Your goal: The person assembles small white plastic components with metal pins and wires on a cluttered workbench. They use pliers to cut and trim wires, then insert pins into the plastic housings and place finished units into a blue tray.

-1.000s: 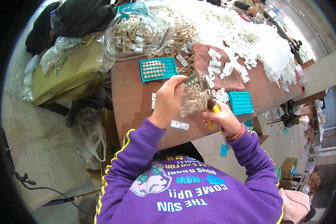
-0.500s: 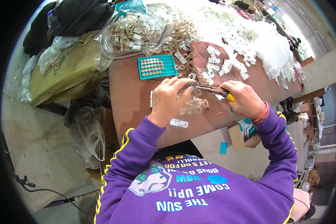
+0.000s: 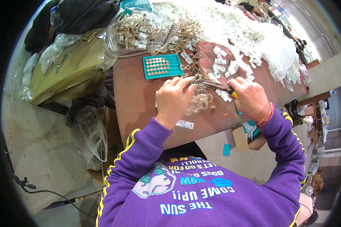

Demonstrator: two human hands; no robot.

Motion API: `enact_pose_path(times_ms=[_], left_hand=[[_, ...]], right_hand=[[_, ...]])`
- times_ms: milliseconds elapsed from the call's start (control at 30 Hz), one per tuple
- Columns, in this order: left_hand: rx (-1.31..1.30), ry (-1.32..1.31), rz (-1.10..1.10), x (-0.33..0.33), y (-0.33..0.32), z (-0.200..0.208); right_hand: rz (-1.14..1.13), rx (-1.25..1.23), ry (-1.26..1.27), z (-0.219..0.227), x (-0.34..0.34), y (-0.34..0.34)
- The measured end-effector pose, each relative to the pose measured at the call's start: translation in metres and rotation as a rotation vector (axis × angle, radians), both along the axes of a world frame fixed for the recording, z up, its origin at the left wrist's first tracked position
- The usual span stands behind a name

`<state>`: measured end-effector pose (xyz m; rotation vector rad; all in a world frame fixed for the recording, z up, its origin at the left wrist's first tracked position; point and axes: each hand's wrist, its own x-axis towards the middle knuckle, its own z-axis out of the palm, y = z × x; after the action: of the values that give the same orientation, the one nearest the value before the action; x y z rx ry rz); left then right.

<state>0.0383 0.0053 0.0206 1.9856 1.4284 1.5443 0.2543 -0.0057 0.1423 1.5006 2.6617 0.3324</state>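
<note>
Over the brown tabletop, my left hand (image 3: 172, 99) pinches a dark, ridged strip, most of it hidden by the fingers. A bundle of pale, thin wire leads (image 3: 199, 103) hangs beneath it. My right hand (image 3: 250, 99) is closed round the yellow-and-black handles of a pair of pliers (image 3: 218, 85). Their metal jaws point left and meet the strip by my left fingertips; whether they grip it I cannot tell. Just beyond my left hand lies a teal tray (image 3: 175, 58) with rows of round silver discs. White rectangular pieces (image 3: 185, 124) lie near my left wrist.
A large heap of white parts (image 3: 231, 30) covers the table's far side. Clear plastic holding wired pieces (image 3: 140, 34) lies far left, and a reddish cloth (image 3: 208, 53) carries white pieces. An open cardboard box (image 3: 240, 139) stands below the table's right edge.
The plier jaws have shifted slightly away from me along the strip, and the pliers slope a little more. Both hands keep their grips. The whole view has moved slightly.
</note>
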Motion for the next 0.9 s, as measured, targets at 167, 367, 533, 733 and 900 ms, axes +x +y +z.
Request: enact_pose_path(times_ms=[167,367,533,733,900], left_hand=[[-0.038,-0.046,-0.121,-0.001,0.002,-0.001],[-0.044,-0.115,-0.201,0.0,0.002,0.001],[0.033,0.004,-0.079,0.001,0.0,-0.002],[-0.081,-0.107,-0.149,0.0,0.004,-0.008],[-0.078,-0.247,-0.25,0.0,0.007,-0.007]], right_hand=[[0.004,-0.003,-0.012,0.013,0.006,0.008],[0.097,-0.15,0.037,0.015,0.001,0.01],[0.052,-0.142,0.017,0.007,-0.006,0.003],[-0.059,0.107,-0.239,0.007,-0.006,0.015],[0.053,0.025,-0.09,0.017,0.003,0.02]])
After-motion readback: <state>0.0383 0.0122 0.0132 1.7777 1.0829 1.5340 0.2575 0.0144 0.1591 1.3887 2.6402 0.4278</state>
